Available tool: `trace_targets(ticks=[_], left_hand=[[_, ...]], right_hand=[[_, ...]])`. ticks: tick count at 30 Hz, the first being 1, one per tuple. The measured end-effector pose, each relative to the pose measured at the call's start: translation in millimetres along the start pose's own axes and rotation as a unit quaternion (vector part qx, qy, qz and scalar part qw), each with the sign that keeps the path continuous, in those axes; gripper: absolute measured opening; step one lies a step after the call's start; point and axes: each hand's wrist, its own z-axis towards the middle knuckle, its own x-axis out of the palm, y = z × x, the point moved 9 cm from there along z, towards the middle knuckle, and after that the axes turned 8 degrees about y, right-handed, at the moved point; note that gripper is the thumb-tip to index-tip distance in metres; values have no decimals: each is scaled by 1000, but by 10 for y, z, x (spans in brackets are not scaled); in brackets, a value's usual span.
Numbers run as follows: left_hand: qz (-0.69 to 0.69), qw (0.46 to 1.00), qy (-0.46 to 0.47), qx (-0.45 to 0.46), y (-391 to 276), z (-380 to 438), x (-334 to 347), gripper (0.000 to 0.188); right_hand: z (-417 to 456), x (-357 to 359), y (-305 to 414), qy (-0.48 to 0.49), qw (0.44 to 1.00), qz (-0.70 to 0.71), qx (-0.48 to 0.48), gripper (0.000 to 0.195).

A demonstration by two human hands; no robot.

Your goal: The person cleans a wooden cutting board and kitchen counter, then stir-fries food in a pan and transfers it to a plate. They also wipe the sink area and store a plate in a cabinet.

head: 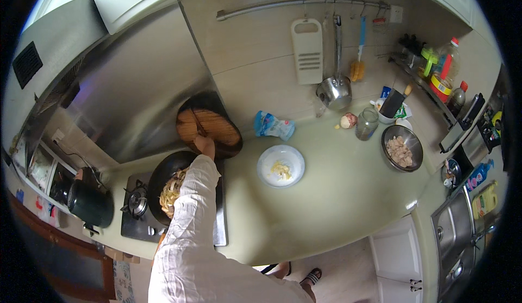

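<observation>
My left hand (205, 144) is at the handle of a round wooden lid (222, 133), which stands tilted near the steel wall panel behind the hob. Just below the hand, a black wok (158, 184) sits on the gas hob (132, 229). Sliced, browned food (171, 193) lies in the wok, partly hidden by my white sleeve. To the right, a white bowl (265, 176) on the counter holds a pale yellow and white foodstuff (281, 170). Behind that bowl lies a blue plastic packet (274, 126). My right hand is out of view.
A metal bowl (419, 150) of pale meat pieces (399, 151) and a glass jar (367, 124) stand at the right. A saucepan (335, 93) and a white grater (307, 52) hang from the rail. The sink (452, 225) is far right; a dark pot (90, 205) stands left.
</observation>
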Motion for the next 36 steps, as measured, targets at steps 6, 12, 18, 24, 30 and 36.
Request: trace_targets(ticks=[6, 12, 18, 24, 30, 36], left_hand=[[-310, 944, 66, -90, 236, 232, 344, 35], [-171, 947, 270, -11, -555, -470, -548, 34], [-263, 831, 484, 77, -793, -1965, -2343, 34], [-181, 824, 514, 158, 437, -2810, -3954, 31], [-246, 898, 363, 38, 1980, -2794, -4567, 35], [-320, 850, 413, -61, 2572, -2970, -4056, 66]], right_hand=[[-575, 812, 289, 94, 989, -32, 111, 29], [-700, 1573, 351, 103, 977, -119, -144, 34], [-1396, 3355, 328, 448, 881, -9, -152, 48], [-3152, 4711, 376, 725, 664, 106, 151, 49], [-4614, 5616, 705, 843, 528, -99, 0, 43], [-5825, 6485, 1163, 682, 405, -167, -586, 43]])
